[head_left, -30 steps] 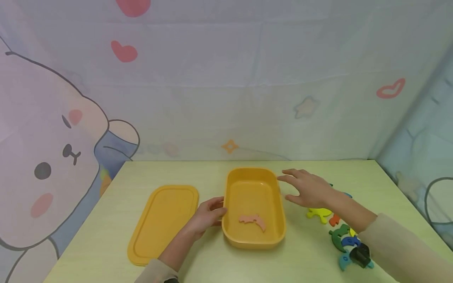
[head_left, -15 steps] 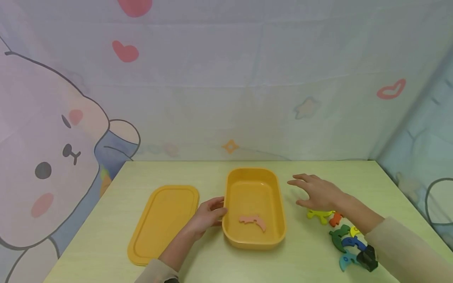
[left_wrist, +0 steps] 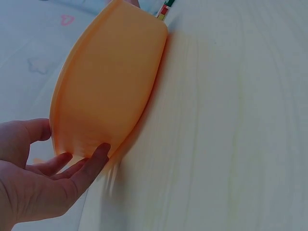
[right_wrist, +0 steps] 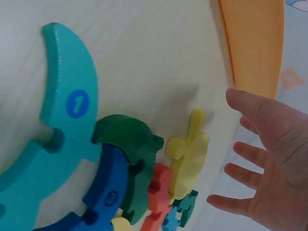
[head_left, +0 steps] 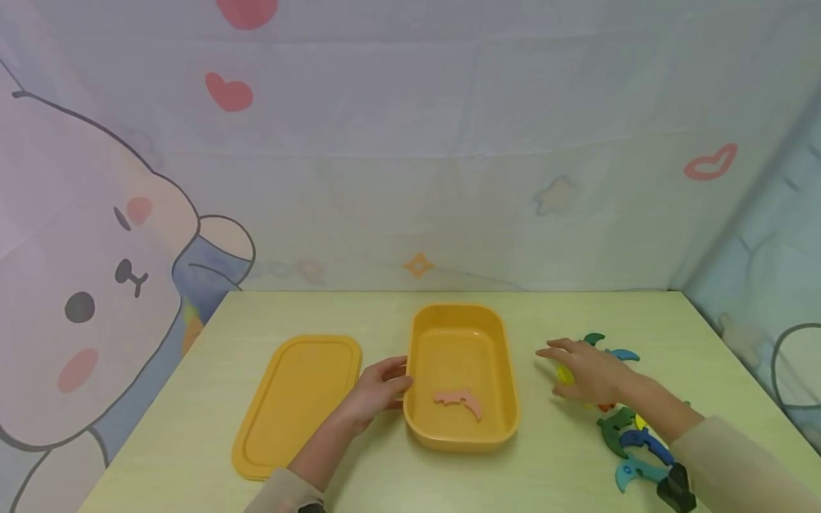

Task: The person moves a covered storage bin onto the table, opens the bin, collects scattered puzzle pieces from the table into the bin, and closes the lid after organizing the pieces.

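A yellow-orange plastic box (head_left: 462, 434) stands on the table, with a pink puzzle piece (head_left: 459, 400) lying on its floor. My left hand (head_left: 375, 392) rests against the box's left wall; in the left wrist view its thumb is at the rim and its relaxed fingers (left_wrist: 98, 154) touch the outside. To the right of the box, my right hand (head_left: 593, 370) hovers with spread fingers and holds nothing. Beneath and beside it lie colourful puzzle pieces: a yellow piece (right_wrist: 190, 161), a red piece (right_wrist: 160, 187), a dark green piece (right_wrist: 139, 137), a blue piece (right_wrist: 109, 185) and a teal piece (right_wrist: 72, 96).
A flat yellow-orange lid (head_left: 298, 406) lies left of the box, close to my left forearm. Near my right sleeve is a black piece (head_left: 676, 488). A printed cloth (head_left: 474, 178) hangs behind the table's (head_left: 545, 463) far edge.
My right hand has moved right and slightly down, from beside the box's rim to over the puzzle pieces. The left hand, the box and the pink piece stay in place.
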Demonstrator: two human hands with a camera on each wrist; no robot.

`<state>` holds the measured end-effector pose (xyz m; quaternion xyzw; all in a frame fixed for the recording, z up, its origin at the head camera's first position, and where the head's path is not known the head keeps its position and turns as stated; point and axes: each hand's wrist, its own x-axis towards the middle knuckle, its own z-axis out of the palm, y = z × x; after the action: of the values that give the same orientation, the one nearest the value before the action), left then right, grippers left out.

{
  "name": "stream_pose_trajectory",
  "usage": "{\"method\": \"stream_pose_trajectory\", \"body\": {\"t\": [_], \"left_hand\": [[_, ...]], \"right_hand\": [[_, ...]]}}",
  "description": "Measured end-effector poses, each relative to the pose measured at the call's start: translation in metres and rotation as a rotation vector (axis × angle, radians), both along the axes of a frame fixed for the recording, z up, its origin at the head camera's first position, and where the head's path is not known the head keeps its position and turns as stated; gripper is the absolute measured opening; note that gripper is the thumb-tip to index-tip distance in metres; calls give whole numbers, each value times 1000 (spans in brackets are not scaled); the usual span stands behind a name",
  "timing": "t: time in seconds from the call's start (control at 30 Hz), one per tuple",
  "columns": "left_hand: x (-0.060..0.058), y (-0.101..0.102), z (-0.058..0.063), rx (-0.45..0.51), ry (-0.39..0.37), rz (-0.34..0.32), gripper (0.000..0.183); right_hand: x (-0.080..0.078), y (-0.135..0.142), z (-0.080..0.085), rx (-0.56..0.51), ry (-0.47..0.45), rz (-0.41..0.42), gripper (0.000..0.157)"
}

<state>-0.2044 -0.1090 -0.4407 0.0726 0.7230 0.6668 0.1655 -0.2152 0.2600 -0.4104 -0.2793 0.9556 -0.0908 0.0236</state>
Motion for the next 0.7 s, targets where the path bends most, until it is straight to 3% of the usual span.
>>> {"method": "stream_pose_trajectory", "body": {"t": [0.37, 0.7], "left_hand": [[-1, 0, -1, -6, -7, -2, 52], [0, 1, 1, -1, -13, -5, 51]], "right_hand": [[0, 11, -15, 38, -16, -2, 57], [1, 15, -19, 43, -60, -58, 49]]}}
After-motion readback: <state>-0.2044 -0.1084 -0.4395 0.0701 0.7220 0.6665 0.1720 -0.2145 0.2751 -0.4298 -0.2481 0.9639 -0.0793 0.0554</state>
